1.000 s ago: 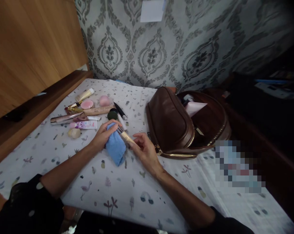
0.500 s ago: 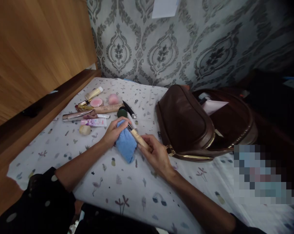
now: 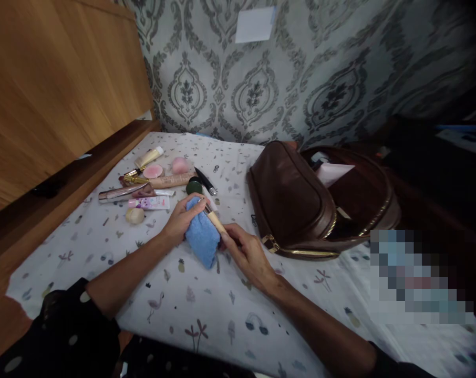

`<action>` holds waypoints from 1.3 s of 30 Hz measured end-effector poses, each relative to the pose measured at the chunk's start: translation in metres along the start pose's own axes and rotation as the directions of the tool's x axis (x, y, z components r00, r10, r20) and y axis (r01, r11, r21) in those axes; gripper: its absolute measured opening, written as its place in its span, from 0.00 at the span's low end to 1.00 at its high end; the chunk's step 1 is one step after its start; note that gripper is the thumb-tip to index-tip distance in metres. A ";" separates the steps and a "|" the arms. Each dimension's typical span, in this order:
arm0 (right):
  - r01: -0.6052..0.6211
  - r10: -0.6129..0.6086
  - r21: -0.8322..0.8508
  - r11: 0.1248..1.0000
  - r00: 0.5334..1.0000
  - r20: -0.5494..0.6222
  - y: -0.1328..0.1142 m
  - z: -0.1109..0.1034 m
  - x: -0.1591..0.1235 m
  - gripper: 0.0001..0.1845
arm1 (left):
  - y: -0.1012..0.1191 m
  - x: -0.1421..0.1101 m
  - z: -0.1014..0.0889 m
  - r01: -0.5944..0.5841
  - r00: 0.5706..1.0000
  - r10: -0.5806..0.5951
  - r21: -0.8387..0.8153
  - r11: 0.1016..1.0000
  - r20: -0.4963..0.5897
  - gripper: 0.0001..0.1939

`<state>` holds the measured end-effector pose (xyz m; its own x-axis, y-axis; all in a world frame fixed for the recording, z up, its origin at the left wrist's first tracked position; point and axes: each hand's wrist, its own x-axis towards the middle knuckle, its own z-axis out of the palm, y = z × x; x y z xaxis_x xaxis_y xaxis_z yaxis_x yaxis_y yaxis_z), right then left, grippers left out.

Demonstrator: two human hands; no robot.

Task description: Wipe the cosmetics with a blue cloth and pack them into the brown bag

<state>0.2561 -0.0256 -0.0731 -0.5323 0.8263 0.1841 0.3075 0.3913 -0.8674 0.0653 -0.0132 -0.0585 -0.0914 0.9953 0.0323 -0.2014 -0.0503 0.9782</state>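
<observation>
Head view. My left hand (image 3: 182,219) reaches in from the left, forearm slanting up, thumb pressed over a blue cloth (image 3: 203,239), which hangs in the grip. My right hand (image 3: 249,258) comes from the lower right, fingers curled; that grip is narrow, pinching the pale handle of a slim stick (image 3: 214,220). The stick slants between both hands above the printed cover (image 3: 206,315), its metal-banded far end against the cloth (fingers hide the tip, so I can't tell its shape).

Count: one cloth, one stick in hand. Beyond my left hand, a loose cluster: one purple-white tube (image 3: 150,203), one cream tube (image 3: 148,157), one pink oval (image 3: 153,171), one pink round piece (image 3: 180,165), one dark green round (image 3: 194,186), one black pointed piece (image 3: 205,181), others overlapping.

One brown bag (image 3: 291,194), unzipped, bulks just beyond my right hand. Blurred patch farther right, contents unreadable.
</observation>
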 end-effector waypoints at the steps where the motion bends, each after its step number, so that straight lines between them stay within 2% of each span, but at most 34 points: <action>1: 0.007 -0.007 0.001 1.000 1.000 0.006 -0.001 0.000 0.000 0.16 | 0.000 -0.001 0.001 0.017 1.000 -0.017 -0.025 1.000 0.013 0.21; 4: 0.035 -0.034 -0.032 0.999 0.999 0.033 -0.001 0.000 0.001 0.18 | -0.002 -0.004 0.004 0.055 0.997 -0.052 -0.063 0.997 0.054 0.22; 6: 0.047 -0.046 -0.033 0.998 0.998 0.040 0.000 0.001 0.001 0.16 | -0.003 -0.004 0.005 0.057 0.997 -0.053 -0.053 0.997 0.059 0.22; 8: 0.030 -0.029 -0.012 0.999 0.999 0.035 0.002 0.002 0.001 0.15 | -0.005 -0.004 0.005 0.042 0.998 -0.041 -0.042 0.998 0.037 0.22; 10: -0.011 0.011 -0.006 1.000 1.000 0.023 0.004 0.004 0.002 0.18 | -0.006 -0.004 0.005 0.029 1.000 -0.029 -0.035 0.999 0.010 0.23; 13: -0.035 0.035 -0.038 0.999 0.999 0.011 0.004 0.006 0.002 0.13 | -0.006 -0.004 0.005 0.022 1.000 -0.022 -0.015 1.000 0.005 0.23; 15: -0.011 0.012 -0.047 0.999 1.000 0.018 0.003 0.006 0.001 0.10 | -0.005 -0.005 0.006 0.021 0.999 -0.020 -0.020 1.000 0.037 0.23; 20: 0.024 -0.020 -0.077 0.997 0.999 0.049 0.000 0.005 0.002 0.10 | -0.003 -0.006 0.006 0.087 0.985 -0.064 -0.134 0.987 0.163 0.22; 30: -0.071 0.087 -0.255 0.964 0.995 0.052 0.001 0.013 0.001 0.15 | -0.005 -0.008 0.007 0.083 0.986 -0.067 -0.100 0.992 0.151 0.20; 39: -0.013 0.029 -0.312 0.950 0.999 0.046 -0.004 0.013 -0.001 0.14 | -0.007 -0.007 0.006 0.083 0.985 -0.065 -0.112 0.990 0.159 0.20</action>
<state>0.2456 -0.0332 -0.0760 -0.5586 0.8179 0.1377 0.5452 0.4873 -0.6821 0.0733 -0.0190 -0.0641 0.0777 0.9970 0.0007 -0.3167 0.0240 0.9482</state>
